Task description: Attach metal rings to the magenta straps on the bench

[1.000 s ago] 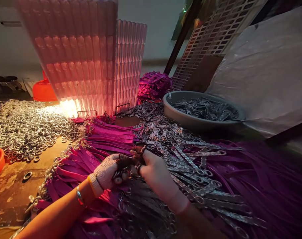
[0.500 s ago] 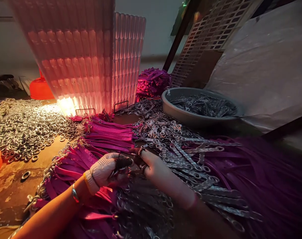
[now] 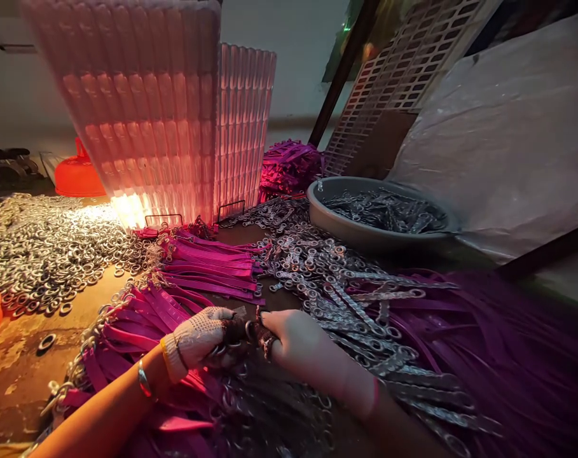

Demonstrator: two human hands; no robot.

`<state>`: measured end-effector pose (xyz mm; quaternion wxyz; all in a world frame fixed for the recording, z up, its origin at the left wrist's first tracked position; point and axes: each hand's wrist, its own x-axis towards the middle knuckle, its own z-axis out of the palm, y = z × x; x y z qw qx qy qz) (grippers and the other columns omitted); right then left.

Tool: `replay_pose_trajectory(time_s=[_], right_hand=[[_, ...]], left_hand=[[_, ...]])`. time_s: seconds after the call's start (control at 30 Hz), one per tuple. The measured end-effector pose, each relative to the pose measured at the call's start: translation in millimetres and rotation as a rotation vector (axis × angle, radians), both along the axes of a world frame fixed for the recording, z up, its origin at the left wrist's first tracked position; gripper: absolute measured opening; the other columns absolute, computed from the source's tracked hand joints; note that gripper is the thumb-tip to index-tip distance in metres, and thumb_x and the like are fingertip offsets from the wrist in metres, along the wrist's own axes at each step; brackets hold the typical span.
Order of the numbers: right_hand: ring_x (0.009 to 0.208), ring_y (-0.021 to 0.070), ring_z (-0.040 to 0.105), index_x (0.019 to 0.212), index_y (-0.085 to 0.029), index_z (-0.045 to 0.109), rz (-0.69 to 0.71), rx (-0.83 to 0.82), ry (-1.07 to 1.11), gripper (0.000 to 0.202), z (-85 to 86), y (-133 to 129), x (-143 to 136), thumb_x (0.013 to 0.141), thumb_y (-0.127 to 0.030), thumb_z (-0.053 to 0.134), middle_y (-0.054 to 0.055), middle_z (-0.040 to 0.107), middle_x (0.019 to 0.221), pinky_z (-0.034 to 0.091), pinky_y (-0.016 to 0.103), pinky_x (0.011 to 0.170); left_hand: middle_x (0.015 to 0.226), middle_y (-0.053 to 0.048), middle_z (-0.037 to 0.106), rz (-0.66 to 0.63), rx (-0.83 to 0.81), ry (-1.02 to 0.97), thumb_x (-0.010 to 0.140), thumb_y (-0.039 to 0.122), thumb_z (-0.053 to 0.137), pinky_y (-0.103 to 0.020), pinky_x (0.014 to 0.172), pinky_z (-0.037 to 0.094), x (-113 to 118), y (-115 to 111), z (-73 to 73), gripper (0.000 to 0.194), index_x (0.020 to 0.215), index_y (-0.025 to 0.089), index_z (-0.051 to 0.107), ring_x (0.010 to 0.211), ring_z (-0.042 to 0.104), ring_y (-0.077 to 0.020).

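Note:
My left hand (image 3: 200, 340), in a white knit glove with dark fingertips, pinches small metal rings over a heap of purple straps (image 3: 207, 267). My right hand (image 3: 301, 346), gloved in a thin pale glove, meets it fingertip to fingertip, gripping a small metal clasp (image 3: 255, 331) between them. Both hands rest above a dark pile of metal swivel clips (image 3: 346, 286) that spreads to the right. What exactly lies between the fingers is partly hidden.
A tall ribbed translucent stack (image 3: 174, 108) glows at the back. Loose metal rings (image 3: 45, 245) cover the left of the table. A grey bowl (image 3: 327, 213) of clips sits back right, purple straps (image 3: 508, 343) fill the right, and orange containers (image 3: 76, 178) stand left.
Both hands have drawn toward me, lower in view, staying together fingertip to fingertip. The view has shifted slightly.

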<state>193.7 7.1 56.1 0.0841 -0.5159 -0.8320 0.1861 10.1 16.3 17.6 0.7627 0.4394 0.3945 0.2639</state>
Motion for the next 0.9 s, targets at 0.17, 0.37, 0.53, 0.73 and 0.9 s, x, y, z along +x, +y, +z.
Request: replay_pose_trajectory(time_s=[0.17, 0.37, 0.53, 0.73, 0.9], right_hand=[[0.066, 0.0178, 0.059, 0.072, -0.019, 0.064, 0.011, 0.043, -0.227, 0.015, 5.6, -1.0, -2.3, 0.081, -0.022, 0.052, 0.007, 0.071, 0.076, 0.016, 0.031, 0.054], [0.068, 0.0175, 0.059, 0.077, -0.019, 0.065, 0.018, 0.096, -0.167, 0.016, -1.8, -7.1, -6.1, 0.080, -0.019, 0.050, 0.006, 0.069, 0.076, 0.021, 0.031, 0.056], [0.073, 0.0192, 0.059, 0.085, -0.014, 0.066, -0.081, 0.168, -0.048, 0.022, -31.1, -13.5, -16.8, 0.071, -0.010, 0.050, 0.011, 0.068, 0.086, 0.032, 0.027, 0.061], [0.084, 0.0168, 0.060, 0.098, -0.015, 0.067, -0.306, -0.060, 0.215, 0.029, -55.2, 37.1, -8.7, 0.086, -0.016, 0.041, 0.005, 0.070, 0.088, 0.040, 0.021, 0.067], [0.086, 0.0159, 0.060, 0.090, -0.013, 0.068, -0.385, 0.029, -0.080, 0.023, -67.7, 82.4, -6.4, 0.082, -0.010, 0.047, 0.011, 0.067, 0.105, 0.038, 0.024, 0.074]], left_hand=[[0.048, 0.002, 0.050, 0.013, -0.085, -0.013, 0.070, 0.046, 0.070, -0.018, 0.031, 0.020, 1.4, 1.1, -0.2, 0.034, 0.066, 0.013, 0.060, 0.032, 0.035, -0.0045], [0.047, 0.003, 0.050, -0.020, 0.014, 0.028, 0.070, 0.032, 0.071, -0.017, 0.031, 0.025, -1.0, -1.0, 11.6, 0.023, 0.065, 0.014, 0.058, 0.033, 0.039, -0.0053], [0.048, 0.003, 0.050, 0.025, -0.340, -0.142, 0.075, 0.025, 0.060, -0.015, 0.027, 0.019, 1.0, 11.5, 5.6, 0.015, 0.067, 0.013, 0.058, 0.029, 0.034, -0.0037], [0.055, 0.001, 0.054, 0.247, -0.409, -0.393, 0.079, 0.012, 0.053, -0.011, 0.026, 0.018, -10.0, 27.8, -8.0, 0.010, 0.082, 0.010, 0.062, 0.034, 0.042, -0.0051], [0.076, -0.007, 0.065, 0.309, -0.479, -0.688, 0.086, 0.015, 0.051, -0.010, 0.031, 0.033, -31.8, 39.7, -23.8, 0.014, 0.096, 0.011, 0.061, 0.052, 0.059, -0.0107]])
